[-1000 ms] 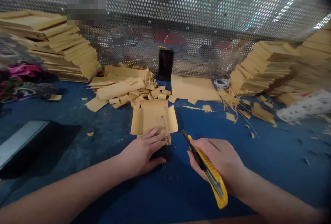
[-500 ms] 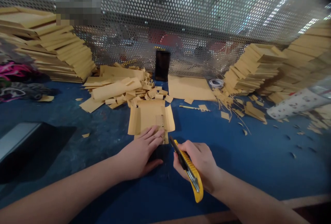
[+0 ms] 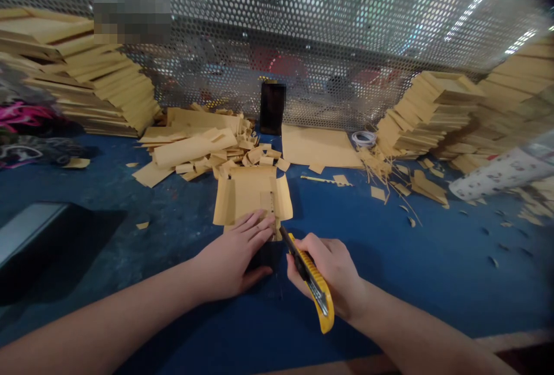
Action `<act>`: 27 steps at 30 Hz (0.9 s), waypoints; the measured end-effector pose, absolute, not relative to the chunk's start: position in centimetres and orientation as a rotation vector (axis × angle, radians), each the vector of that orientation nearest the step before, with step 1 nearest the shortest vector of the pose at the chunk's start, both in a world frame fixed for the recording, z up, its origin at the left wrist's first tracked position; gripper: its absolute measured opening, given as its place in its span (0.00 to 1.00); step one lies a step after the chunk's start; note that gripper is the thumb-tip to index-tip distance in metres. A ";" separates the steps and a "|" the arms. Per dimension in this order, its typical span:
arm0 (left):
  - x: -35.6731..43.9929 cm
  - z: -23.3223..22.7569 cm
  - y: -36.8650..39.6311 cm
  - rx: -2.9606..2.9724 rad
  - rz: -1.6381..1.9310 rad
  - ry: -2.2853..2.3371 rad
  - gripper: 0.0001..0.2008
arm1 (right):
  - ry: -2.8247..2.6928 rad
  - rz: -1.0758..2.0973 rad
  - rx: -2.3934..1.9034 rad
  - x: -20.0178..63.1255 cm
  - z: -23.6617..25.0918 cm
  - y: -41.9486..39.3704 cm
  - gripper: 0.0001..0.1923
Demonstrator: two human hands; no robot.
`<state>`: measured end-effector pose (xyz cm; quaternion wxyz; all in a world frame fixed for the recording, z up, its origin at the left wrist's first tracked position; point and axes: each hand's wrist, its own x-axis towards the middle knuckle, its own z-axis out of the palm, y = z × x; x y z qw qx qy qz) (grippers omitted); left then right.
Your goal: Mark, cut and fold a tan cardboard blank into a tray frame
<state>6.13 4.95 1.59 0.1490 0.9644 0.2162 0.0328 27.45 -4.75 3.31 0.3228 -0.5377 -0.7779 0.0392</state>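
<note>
My left hand lies flat, fingers spread, pressing the near edge of the folded brown card blank down onto a dark block under it. The blank sits just ahead of both hands on the blue worktop, side flaps out, with a wooden ruler lying along its right part, near my left fingertips. My right hand is closed around the yellow utility knife, tip pointing forward and left, just beside the near right corner of the blank. I cannot tell whether the blade touches the card yet.

Judgement for a clean cut: keep the left palm heavy so the blank cannot slide, fingertips kept back of the cutting line. Hold the knife low and pull it toward me in one light pass rather than forcing it. Risk: the tip is very near my left fingers.

Beyond the left hand, a heap of card offcuts; stacked blanks far beyond the right hand.
</note>
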 end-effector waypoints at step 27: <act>6.1 1.7 4.9 2.761 0.125 0.611 0.36 | -2.079 0.154 -1.403 27.3 3.5 -4.5 0.03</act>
